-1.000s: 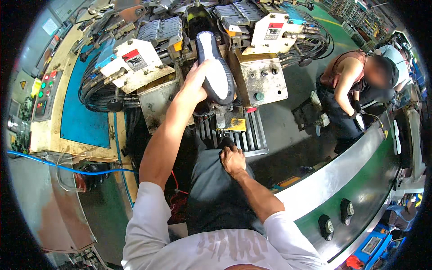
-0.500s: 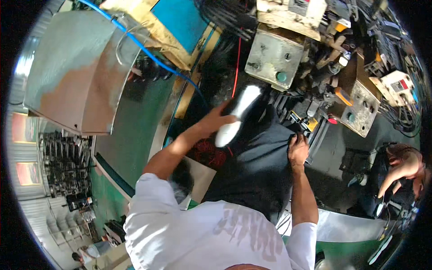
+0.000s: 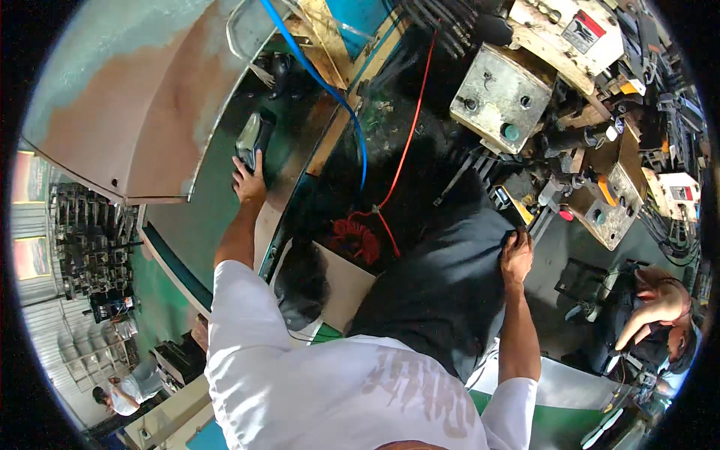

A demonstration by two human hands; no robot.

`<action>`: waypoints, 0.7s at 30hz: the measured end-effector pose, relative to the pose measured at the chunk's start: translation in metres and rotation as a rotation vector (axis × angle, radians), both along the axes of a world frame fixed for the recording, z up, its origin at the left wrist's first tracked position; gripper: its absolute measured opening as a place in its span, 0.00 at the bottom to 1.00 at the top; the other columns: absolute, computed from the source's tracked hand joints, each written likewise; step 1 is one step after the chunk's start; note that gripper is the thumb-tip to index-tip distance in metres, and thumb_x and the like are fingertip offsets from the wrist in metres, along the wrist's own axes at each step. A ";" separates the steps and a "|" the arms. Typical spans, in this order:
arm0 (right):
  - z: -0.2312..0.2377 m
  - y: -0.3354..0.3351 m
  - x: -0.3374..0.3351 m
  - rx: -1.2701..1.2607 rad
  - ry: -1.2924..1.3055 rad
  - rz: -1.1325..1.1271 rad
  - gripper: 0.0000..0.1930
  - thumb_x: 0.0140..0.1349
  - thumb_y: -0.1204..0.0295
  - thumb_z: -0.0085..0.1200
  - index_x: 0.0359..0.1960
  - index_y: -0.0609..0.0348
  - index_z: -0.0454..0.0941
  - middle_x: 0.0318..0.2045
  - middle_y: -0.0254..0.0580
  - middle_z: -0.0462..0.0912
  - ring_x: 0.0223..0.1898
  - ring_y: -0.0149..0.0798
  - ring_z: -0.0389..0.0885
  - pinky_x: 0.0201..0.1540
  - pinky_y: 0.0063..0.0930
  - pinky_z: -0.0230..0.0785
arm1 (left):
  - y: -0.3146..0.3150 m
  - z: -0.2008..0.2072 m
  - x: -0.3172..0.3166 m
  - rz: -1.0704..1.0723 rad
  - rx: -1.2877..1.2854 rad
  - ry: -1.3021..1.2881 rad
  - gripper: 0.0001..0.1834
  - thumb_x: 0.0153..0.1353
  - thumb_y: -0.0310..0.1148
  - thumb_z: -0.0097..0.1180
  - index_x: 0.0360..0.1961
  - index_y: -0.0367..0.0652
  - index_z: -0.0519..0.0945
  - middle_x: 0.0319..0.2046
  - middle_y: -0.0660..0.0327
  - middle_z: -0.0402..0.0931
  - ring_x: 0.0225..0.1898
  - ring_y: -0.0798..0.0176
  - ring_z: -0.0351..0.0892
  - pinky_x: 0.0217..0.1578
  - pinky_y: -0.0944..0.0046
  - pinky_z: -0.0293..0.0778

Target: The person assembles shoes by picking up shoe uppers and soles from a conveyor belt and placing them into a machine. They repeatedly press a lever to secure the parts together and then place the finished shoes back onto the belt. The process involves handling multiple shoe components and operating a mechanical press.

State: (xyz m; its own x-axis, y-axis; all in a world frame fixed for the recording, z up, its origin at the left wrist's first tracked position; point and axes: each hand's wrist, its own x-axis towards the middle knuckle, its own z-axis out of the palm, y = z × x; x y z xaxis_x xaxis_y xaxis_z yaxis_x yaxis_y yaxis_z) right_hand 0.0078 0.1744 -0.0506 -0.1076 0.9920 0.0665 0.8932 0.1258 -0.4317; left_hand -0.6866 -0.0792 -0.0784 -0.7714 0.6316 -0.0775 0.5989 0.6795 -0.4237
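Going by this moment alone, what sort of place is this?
Probably a factory workshop, perhaps for footwear: a grimy metal control box with a green button, a seated co-worker, and a dark shoe-shaped piece at the left hand.

This is a factory workshop: grease-stained machinery carries a metal control box (image 3: 501,97) with buttons, beside thick black cables (image 3: 442,19). A blue hose (image 3: 322,79) and a coiled red hose (image 3: 356,240) hang or lie nearby. Loaded racks (image 3: 82,240), a corrugated wall (image 3: 56,337), green floor (image 3: 169,292) and a co-worker (image 3: 652,315) fit too, as does a dark shoe-shaped piece (image 3: 256,139).
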 end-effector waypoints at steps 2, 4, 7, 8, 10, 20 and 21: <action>0.002 -0.001 -0.002 -0.045 -0.041 -0.043 0.18 0.74 0.62 0.52 0.58 0.60 0.82 0.55 0.61 0.84 0.56 0.67 0.81 0.59 0.56 0.75 | 0.002 -0.005 -0.009 -0.011 0.007 0.006 0.58 0.72 0.27 0.58 0.85 0.85 0.33 0.84 0.30 0.34 0.72 0.24 0.68 0.63 0.32 0.77; 0.000 0.000 0.004 -0.067 -0.043 -0.008 0.19 0.74 0.62 0.52 0.59 0.59 0.82 0.57 0.60 0.84 0.57 0.67 0.81 0.61 0.56 0.75 | 0.006 0.011 -0.031 0.065 0.031 -0.153 0.60 0.71 0.26 0.59 0.84 0.87 0.31 0.85 0.39 0.23 0.75 0.21 0.62 0.64 0.32 0.76; 0.004 -0.001 -0.004 -0.080 -0.064 -0.046 0.21 0.75 0.61 0.52 0.64 0.55 0.82 0.60 0.57 0.82 0.60 0.65 0.80 0.63 0.55 0.74 | 0.027 0.042 -0.038 0.131 -0.087 -0.033 0.41 0.73 0.30 0.54 0.81 0.73 0.54 0.78 0.38 0.52 0.67 0.30 0.74 0.59 0.34 0.80; 0.007 -0.001 -0.008 -0.088 -0.078 -0.066 0.22 0.75 0.61 0.51 0.65 0.54 0.81 0.61 0.57 0.82 0.61 0.64 0.80 0.64 0.55 0.74 | 0.032 0.050 -0.032 0.126 -0.099 -0.018 0.36 0.71 0.30 0.55 0.76 0.70 0.58 0.73 0.39 0.56 0.64 0.31 0.76 0.57 0.35 0.80; 0.011 -0.003 -0.009 -0.119 -0.082 -0.072 0.22 0.76 0.60 0.51 0.66 0.55 0.80 0.62 0.56 0.82 0.62 0.63 0.79 0.65 0.54 0.73 | 0.059 0.075 -0.011 -0.004 -0.021 -0.036 0.28 0.68 0.30 0.57 0.67 0.63 0.66 0.64 0.40 0.65 0.57 0.33 0.80 0.52 0.35 0.82; -0.013 -0.011 0.006 0.031 0.114 0.181 0.23 0.78 0.61 0.52 0.65 0.64 0.79 0.64 0.67 0.78 0.65 0.69 0.76 0.68 0.55 0.71 | 0.199 0.075 0.293 -0.710 0.107 -0.820 0.12 0.63 0.27 0.60 0.47 0.37 0.83 0.43 0.41 0.87 0.42 0.34 0.88 0.43 0.37 0.84; -0.010 -0.017 0.016 0.046 0.135 0.191 0.23 0.78 0.61 0.52 0.65 0.64 0.79 0.64 0.66 0.79 0.64 0.69 0.77 0.68 0.54 0.71 | 0.204 0.088 0.331 -0.842 0.224 -0.921 0.13 0.66 0.27 0.58 0.50 0.36 0.83 0.53 0.39 0.83 0.54 0.34 0.84 0.53 0.39 0.82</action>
State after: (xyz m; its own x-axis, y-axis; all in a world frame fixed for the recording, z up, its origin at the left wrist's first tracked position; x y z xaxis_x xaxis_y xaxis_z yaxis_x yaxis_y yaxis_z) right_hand 0.0236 0.1571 -0.0610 -0.2804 0.9500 0.1374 0.7859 0.3094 -0.5355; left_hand -0.3552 0.1250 0.0100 0.1563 0.9676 -0.1981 0.8901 -0.0510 0.4530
